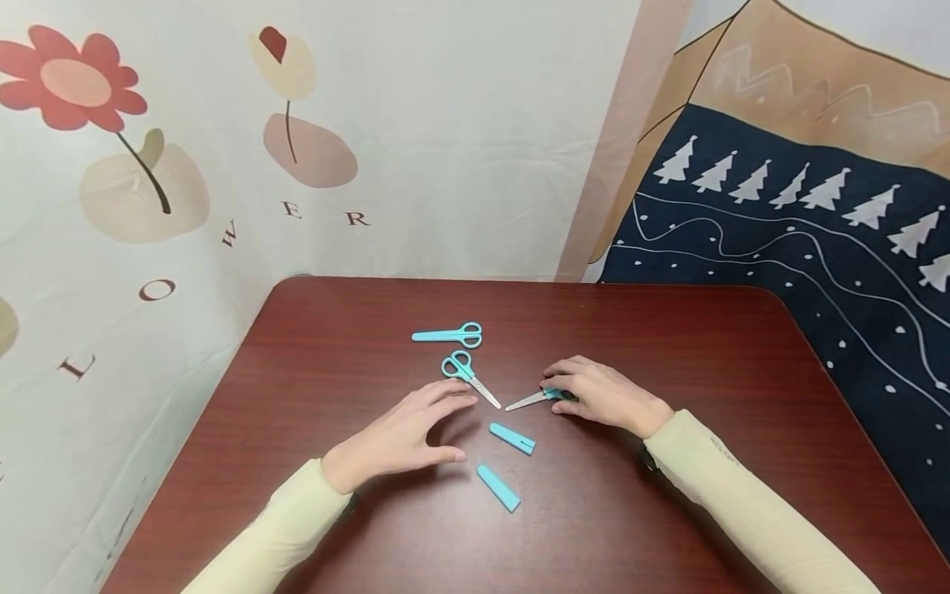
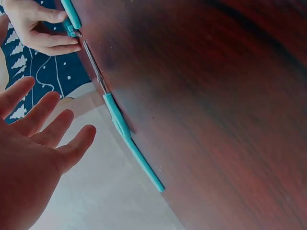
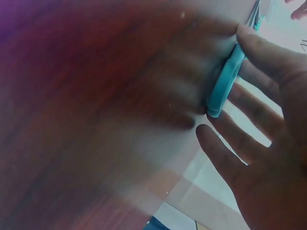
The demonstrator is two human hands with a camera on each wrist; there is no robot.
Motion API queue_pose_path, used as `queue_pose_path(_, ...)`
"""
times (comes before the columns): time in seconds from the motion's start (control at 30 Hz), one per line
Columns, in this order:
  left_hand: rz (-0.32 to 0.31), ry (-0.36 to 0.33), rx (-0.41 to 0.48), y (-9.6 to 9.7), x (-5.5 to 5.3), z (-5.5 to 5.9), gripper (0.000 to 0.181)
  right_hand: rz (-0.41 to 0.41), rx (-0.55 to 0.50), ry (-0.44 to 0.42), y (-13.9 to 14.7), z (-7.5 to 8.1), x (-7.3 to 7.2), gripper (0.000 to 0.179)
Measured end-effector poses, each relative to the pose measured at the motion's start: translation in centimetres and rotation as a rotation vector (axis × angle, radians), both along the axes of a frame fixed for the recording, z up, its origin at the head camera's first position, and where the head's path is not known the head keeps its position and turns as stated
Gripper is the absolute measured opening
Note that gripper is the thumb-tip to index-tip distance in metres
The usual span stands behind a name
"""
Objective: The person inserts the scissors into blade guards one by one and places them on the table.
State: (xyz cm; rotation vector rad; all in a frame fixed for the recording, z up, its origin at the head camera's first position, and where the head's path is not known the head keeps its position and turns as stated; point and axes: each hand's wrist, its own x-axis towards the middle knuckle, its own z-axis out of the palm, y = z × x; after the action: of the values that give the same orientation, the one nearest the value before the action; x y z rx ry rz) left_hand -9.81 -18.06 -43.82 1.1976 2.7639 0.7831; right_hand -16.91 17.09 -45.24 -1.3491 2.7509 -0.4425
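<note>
My left hand (image 1: pixel 401 431) hovers over the table, fingers apart and holding nothing. Just beyond its fingertips lie bare-bladed scissors (image 1: pixel 470 374) with turquoise handles. My right hand (image 1: pixel 604 393) is around a second uncovered pair of scissors (image 1: pixel 530 400), its fingers spread and mostly straight. In the right wrist view this pair's turquoise handle (image 3: pixel 224 88) lies between thumb and fingers; whether they press on it is unclear. Two turquoise blade covers, an upper one (image 1: pixel 512 438) and a lower one (image 1: pixel 499 488), lie between the hands.
Farther back, a third pair of scissors (image 1: pixel 445 336) lies with its blades in a turquoise cover. All rests on a reddish-brown table (image 1: pixel 334 330). Behind it hang a pale flower-printed curtain (image 1: pixel 460 148) and a dark blue tree-patterned cloth (image 1: pixel 779 223).
</note>
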Motion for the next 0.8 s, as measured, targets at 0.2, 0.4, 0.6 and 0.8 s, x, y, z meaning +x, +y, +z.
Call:
queue_pose_path(0.2, -0.049, 0.019, -0.002, 0.6, -0.2, 0.1, 0.072, -0.063, -0.02, -0.002, 0.2, 0.2, 0.4, 0.023)
queue_pose_path(0.4, -0.117, 0.054, 0.0, 1.4, -0.3, -0.1, 0.07, -0.088, -0.008, 0.037, 0.2, 0.4, 0.7, 0.016)
queue_pose_path(0.6, -0.18, 0.071, 0.017, 2.4, 0.0, -0.5, 0.067, -0.114, -0.022, 0.068, 0.6, 0.1, 1.4, 0.015)
queue_pose_path(0.8, -0.263, 0.056, 0.0, 3.7, 0.4, -0.6, 0.065, -0.181, -0.056, 0.058, 1.7, 0.4, 2.4, 0.017)
